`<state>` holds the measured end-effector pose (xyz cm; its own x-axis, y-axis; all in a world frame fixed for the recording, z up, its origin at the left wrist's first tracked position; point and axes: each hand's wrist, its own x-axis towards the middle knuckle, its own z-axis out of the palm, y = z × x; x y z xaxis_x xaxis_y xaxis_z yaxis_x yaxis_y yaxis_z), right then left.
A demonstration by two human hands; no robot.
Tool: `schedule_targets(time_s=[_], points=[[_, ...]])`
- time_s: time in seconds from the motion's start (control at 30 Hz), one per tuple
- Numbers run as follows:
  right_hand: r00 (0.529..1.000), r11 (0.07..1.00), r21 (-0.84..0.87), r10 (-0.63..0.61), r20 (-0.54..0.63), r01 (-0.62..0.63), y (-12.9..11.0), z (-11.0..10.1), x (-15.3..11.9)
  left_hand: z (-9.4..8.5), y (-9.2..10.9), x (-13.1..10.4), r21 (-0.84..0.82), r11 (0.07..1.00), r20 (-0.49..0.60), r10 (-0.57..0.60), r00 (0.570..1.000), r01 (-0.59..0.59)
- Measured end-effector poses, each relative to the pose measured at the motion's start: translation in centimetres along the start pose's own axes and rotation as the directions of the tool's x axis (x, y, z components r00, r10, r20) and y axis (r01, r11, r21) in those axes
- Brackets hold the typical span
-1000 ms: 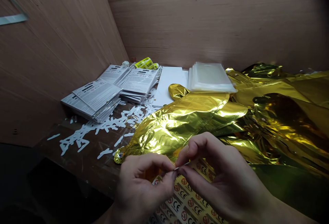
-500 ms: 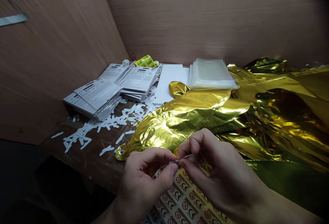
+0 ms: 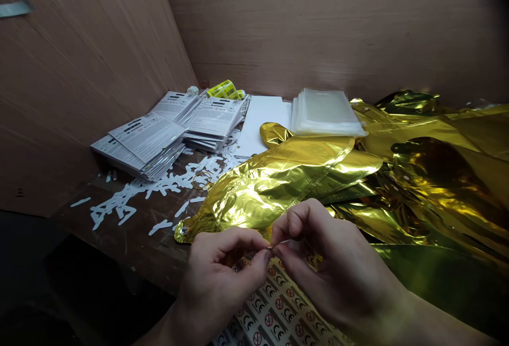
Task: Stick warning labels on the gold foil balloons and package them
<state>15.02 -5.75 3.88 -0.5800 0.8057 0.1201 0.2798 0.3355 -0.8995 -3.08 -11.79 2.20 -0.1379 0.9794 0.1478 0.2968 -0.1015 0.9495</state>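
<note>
My left hand (image 3: 225, 277) and my right hand (image 3: 328, 261) meet tip to tip in the lower middle. Both are closed in a pinch on a thin, pale edge that appears to belong to a sticker sheet (image 3: 269, 320). The sheet carries rows of CE marks and red crossed-circle symbols, and it spreads below and between my hands. My fingers hide most of the pinched edge, so I cannot tell whether a single sticker is lifted from it. Just behind my hands lies a flat gold foil balloon (image 3: 254, 192), its narrow tip pointing left.
More gold foil balloons (image 3: 449, 176) cover the right side. Stacks of printed packets (image 3: 149, 136), a yellow label roll (image 3: 223, 90), white cards (image 3: 260, 118) and clear plastic sleeves (image 3: 326, 110) stand along the back. White paper strips (image 3: 159, 182) litter the dark table. Wooden panels (image 3: 318, 23) enclose the back and left.
The view has shifted slightly, so most things sit a little left of where they were. Both hands keep their pinch with fingertips together, and less of the pale edge shows between them.
</note>
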Motion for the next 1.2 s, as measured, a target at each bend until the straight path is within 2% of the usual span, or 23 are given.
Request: schedule_targets(time_s=[0.17,0.4,0.7,0.97,1.07,1.2], points=[[1.000,1.000,-0.026,0.017,0.002,-0.017,0.1,0.1,-0.2,0.2,0.2,0.1,0.003,1.000,-0.006,-0.003,1.000,0.003],[0.997,0.992,-0.095,-0.080,-0.014,0.078,-0.5,-0.7,0.0,0.2,0.6,0.2,0.001,1.000,-0.009,0.005,1.000,-0.005],[0.996,0.994,-0.064,-0.088,-0.032,0.086,-0.6,-0.5,0.1,0.2,0.1,-0.2,-0.005,1.000,0.003,-0.030,1.000,0.030],[0.991,0.988,-0.090,-0.128,-0.046,0.123,-0.9,-0.5,-0.1,0.3,0.5,-0.2,-0.040,0.998,-0.030,0.046,0.999,-0.047],[0.985,0.983,-0.098,-0.161,-0.062,0.155,-1.1,-0.5,-0.1,0.1,0.5,-0.3,-0.020,0.995,-0.021,0.095,0.995,-0.095],[0.982,0.981,-0.091,-0.178,-0.059,0.172,-1.2,-0.4,-0.1,-0.2,0.6,-0.3,0.010,0.994,0.005,0.106,0.994,-0.106]])
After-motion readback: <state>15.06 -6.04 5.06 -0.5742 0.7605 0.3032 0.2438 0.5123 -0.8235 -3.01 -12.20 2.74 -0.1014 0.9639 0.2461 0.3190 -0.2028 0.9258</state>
